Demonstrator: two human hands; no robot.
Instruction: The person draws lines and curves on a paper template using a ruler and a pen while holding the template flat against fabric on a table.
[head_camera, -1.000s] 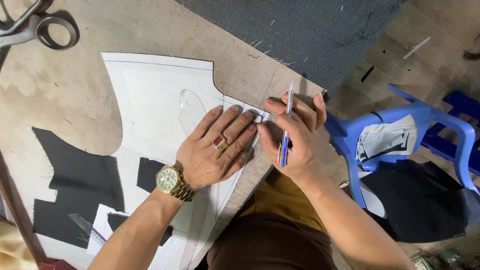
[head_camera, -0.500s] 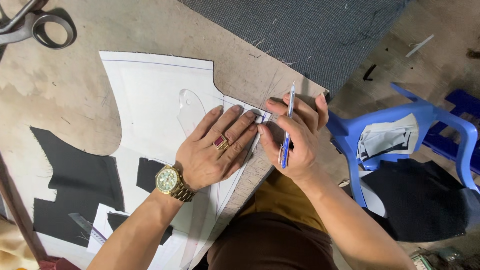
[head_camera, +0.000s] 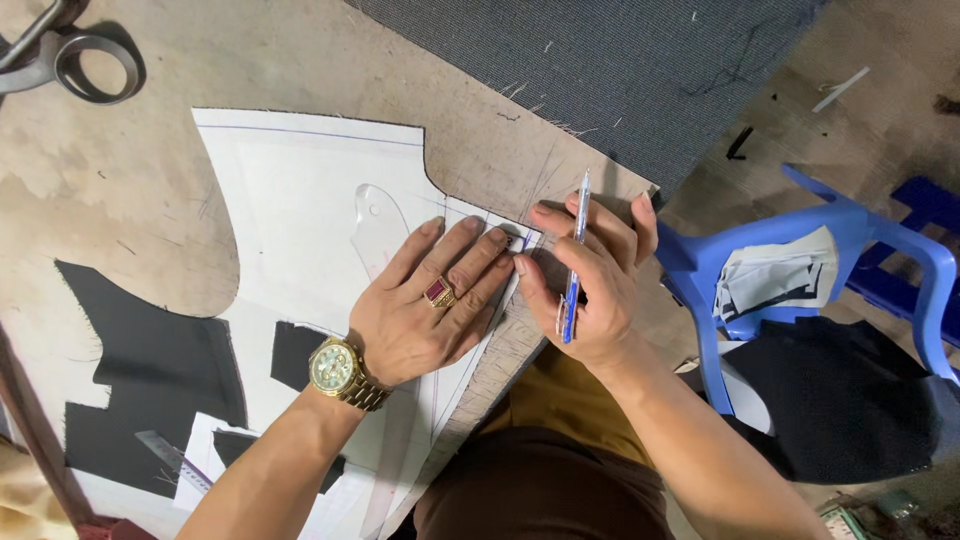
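Both forearms are bare, with no sleeves in view. The left hand (head_camera: 420, 315) wears a gold ring with a square dark red stone (head_camera: 439, 293) on one finger, and a gold wristwatch with a pale round dial and metal link band (head_camera: 340, 372) on the wrist. The right hand (head_camera: 585, 290) wears no jewellery. Near the bottom edge show a dark brown shirt (head_camera: 545, 495) and mustard-coloured trousers (head_camera: 570, 405).

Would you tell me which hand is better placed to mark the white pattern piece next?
Probably the right hand: it holds the blue pen at the pattern piece's corner, while the left hand lies flat on it.
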